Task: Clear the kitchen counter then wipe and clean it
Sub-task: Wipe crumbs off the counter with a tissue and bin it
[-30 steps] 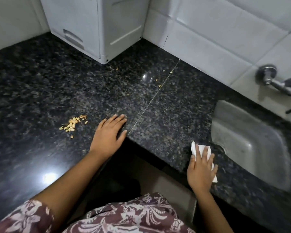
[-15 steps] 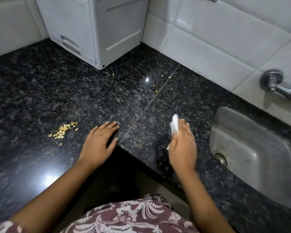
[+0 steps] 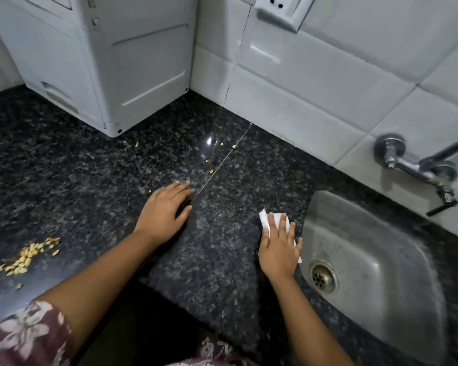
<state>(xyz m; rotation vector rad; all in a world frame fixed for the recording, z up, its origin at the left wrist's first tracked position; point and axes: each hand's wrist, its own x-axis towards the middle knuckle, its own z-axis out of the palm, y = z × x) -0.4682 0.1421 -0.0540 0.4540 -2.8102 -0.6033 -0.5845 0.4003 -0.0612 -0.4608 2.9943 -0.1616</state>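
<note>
The black speckled granite counter (image 3: 64, 180) fills the view. My right hand (image 3: 278, 247) lies flat with straight fingers on a folded white tissue (image 3: 266, 217), pressing it to the counter just left of the sink. My left hand (image 3: 164, 210) rests palm down on the counter beside the seam line, holding nothing. A heap of yellow crumbs (image 3: 28, 256) lies at the left. A few single crumbs (image 3: 211, 170) are scattered near the seam further back.
A steel sink (image 3: 376, 249) with a drain is sunk into the counter at the right, and a metal tap (image 3: 418, 165) juts from the tiled wall above it. A white appliance (image 3: 103, 62) stands at the back left corner. The counter's inner corner edge is near my body.
My right hand has slid the tissue rightwards from the counter's middle to the sink's edge and now lies flat on it. The left hand stays by the seam. The view has tilted up.
</note>
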